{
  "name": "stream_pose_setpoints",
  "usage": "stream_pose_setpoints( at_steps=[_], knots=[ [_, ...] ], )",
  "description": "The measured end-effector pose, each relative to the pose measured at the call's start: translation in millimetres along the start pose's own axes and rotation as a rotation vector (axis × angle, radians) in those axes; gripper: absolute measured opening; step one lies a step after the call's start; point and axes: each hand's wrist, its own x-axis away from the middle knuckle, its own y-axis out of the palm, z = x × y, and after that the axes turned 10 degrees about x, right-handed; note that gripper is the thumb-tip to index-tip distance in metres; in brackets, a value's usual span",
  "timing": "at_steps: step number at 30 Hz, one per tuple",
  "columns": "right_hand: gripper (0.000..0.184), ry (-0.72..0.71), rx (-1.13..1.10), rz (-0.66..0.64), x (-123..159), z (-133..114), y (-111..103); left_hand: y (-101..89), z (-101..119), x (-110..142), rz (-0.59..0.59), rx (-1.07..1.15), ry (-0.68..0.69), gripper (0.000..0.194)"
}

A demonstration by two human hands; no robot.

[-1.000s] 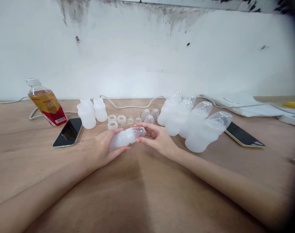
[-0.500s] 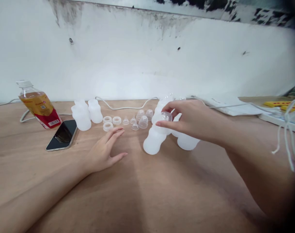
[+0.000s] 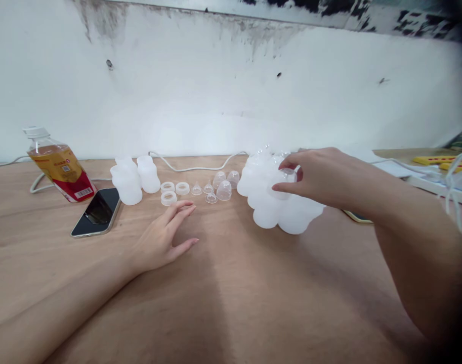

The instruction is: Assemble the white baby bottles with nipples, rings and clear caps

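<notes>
From where I'm watching, at the far left a drink bottle point(image 3: 66, 174) is standing behind a phone point(image 3: 96, 213). Next, I'm seeing uncapped white bottles point(image 3: 129, 186) standing upright together, then pale rings point(image 3: 169, 200), clear teats point(image 3: 211, 198) and clear domes point(image 3: 223, 191) sitting in small groups on the wooden table point(image 3: 200, 308). My left hand point(image 3: 157, 241) is resting just in front of the rings, thumb and fingers spread wide, holding nothing.

Farther right, capped bottles point(image 3: 294, 218) are crowding close together, and my right hand point(image 3: 324, 174) is gripping a clear cap point(image 3: 287, 175) on one of them, thumb on the near side and fingers curling over the far side. The bodies are overlapping too much for me to tell exactly where that bottle's base is sitting.

I'm judging these bottles to be light, smooth and a little slippery, their frosted walls perhaps giving slightly under a squeeze. The thin cap is looking stiff but possibly loose-fitting, so I'm favouring the narrowed waist as the surer hold, with gentle pressure.
</notes>
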Motion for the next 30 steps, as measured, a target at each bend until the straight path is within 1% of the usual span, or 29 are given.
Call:
stream_pose_setpoints(
  at_steps=[8,13,17,19,20,21,23,24,25,27,28,29,30],
  knots=[
    [0.033,-0.017,0.068,-0.050,-1.3,3.5,0.9,1.1,-1.1,0.6,-0.001,0.009,0.001,0.053],
    [0.037,-0.056,0.080,-0.027,0.5,9.7,7.0,-0.1,0.4,0.0,0.006,0.009,0.006,0.052],
    [0.039,-0.072,0.075,-0.021,3.2,12.1,5.1,-2.1,2.9,-1.2,-0.036,-0.003,0.000,0.051],
    [0.041,-0.050,0.070,0.018,4.7,2.7,-1.9,-3.4,3.7,-1.4,-0.044,-0.019,-0.001,0.051],
    [0.042,-0.028,0.061,0.057,5.6,-6.5,-6.0,-4.6,4.1,-1.4,-0.046,-0.037,-0.001,0.051],
    [0.041,-0.003,0.040,0.109,6.8,-18.9,-9.6,-6.3,4.6,-1.3,-0.063,-0.062,-0.008,0.053],
    [0.035,0.025,-0.070,0.228,10.1,-50.7,-11.9,-11.4,6.0,-0.7,-0.147,-0.122,-0.026,0.060],
    [0.035,-0.034,-0.187,0.268,12.5,-68.1,-9.2,-14.7,7.0,0.1,-0.211,-0.148,-0.029,0.064],
    [0.038,-0.155,-0.299,0.236,15.5,-84.9,-3.7,-18.3,8.1,1.3,-0.281,-0.168,-0.028,0.068],
    [0.050,-0.442,-0.428,0.101,22.4,-112.3,14.7,-25.0,10.0,5.2,-0.409,-0.188,-0.022,0.074],
    [0.062,-0.570,-0.453,0.027,26.0,-121.6,26.0,-27.7,10.7,7.7,-0.454,-0.190,-0.023,0.075],
    [0.070,-0.646,-0.478,-0.054,29.4,-127.9,37.3,-29.7,11.2,10.4,-0.487,-0.187,-0.030,0.075],
    [0.072,-0.660,-0.502,-0.129,32.3,-131.3,47.7,-31.1,11.3,13.0,-0.505,-0.181,-0.039,0.075]
  ],
)
